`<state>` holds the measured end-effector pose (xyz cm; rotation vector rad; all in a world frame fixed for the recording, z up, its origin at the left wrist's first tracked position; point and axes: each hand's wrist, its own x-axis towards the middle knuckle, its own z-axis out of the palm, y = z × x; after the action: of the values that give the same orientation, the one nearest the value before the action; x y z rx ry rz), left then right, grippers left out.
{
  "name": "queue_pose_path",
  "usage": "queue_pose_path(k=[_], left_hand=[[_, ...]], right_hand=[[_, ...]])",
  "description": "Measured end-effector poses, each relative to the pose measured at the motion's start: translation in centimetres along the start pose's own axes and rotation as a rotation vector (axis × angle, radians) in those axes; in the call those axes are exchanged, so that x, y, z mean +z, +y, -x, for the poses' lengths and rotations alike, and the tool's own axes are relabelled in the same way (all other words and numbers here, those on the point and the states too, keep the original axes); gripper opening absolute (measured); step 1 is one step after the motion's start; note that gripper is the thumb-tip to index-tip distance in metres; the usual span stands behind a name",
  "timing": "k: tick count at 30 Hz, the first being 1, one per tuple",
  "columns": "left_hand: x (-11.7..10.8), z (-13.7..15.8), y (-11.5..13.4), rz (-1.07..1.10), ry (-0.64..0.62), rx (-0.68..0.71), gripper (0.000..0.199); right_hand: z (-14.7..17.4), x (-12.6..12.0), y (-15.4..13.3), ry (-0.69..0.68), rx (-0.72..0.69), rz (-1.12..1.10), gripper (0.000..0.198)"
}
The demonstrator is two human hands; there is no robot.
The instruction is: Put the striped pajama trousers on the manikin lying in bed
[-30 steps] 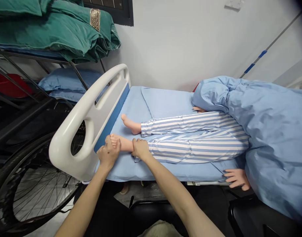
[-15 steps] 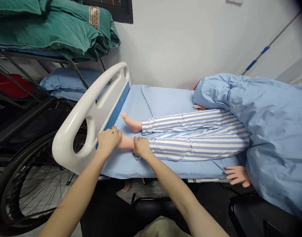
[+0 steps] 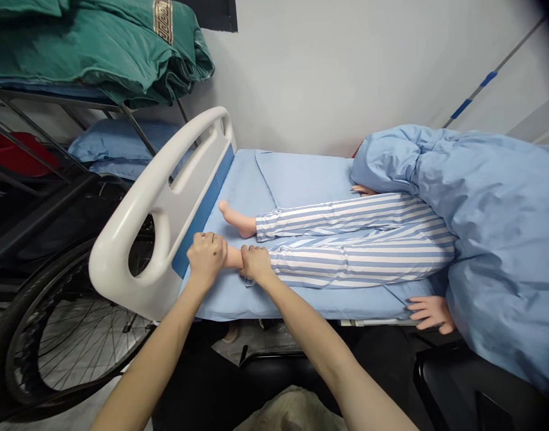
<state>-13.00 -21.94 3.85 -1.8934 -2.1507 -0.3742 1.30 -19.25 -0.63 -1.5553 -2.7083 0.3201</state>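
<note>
Mannequin leg (image 3: 233, 257) — right hand (image 3: 256, 263) clasped round it, left hand (image 3: 207, 256) seemingly closed over its hidden foot.

I cannot view the toes of the near foot (image 3: 233, 257): the left hand (image 3: 206, 256) covers them. The quilt (image 3: 503, 221) conceals the torso of the mannequin (image 3: 359, 266). The left edge crops the green bundle (image 3: 99, 48).

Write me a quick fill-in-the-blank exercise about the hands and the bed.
The hand nearer the footboard is the person's ____ hand.
The right hand grips the mannequin's lower leg, near trousers patterned with blue and white ____.
The far foot, without sock or shoe, is ____.
Missing words: left; stripes; bare.
</note>
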Motion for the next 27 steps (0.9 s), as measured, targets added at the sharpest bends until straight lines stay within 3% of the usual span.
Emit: queue_pose_path(k=[4,7,16,19,22,27], left_hand=[[1.4,1.2,-0.3,0.114,0.151,-0.009,0.034],[1.4,0.6,-0.4,0.126,0.142,-0.027,0.035],[-1.7,-5.1,-0.9,-0.123,-0.357,-0.053,0.042],[-2.1,-6.0,-0.8,-0.133,-0.433,-0.03,0.042],[-1.9,-4.7,-0.4,-0.132,-0.374,-0.023,0.042],[0.0,-0.3,-0.1,0.04,-0.018,-0.026,0.044]], right_hand=[[0.0,0.2,0.0,0.018,0.001,0.013,0.047],[-0.1,0.3,0.1,0.014,0.004,0.016,0.047],[-0.3,0.3,0.1,0.026,0.008,0.029,0.048],[-0.2,0.1,0.1,0.012,-0.006,0.025,0.047],[-0.2,0.1,0.2,0.02,-0.01,0.026,0.045],[-0.2,0.7,0.4,0.025,-0.019,0.036,0.048]])
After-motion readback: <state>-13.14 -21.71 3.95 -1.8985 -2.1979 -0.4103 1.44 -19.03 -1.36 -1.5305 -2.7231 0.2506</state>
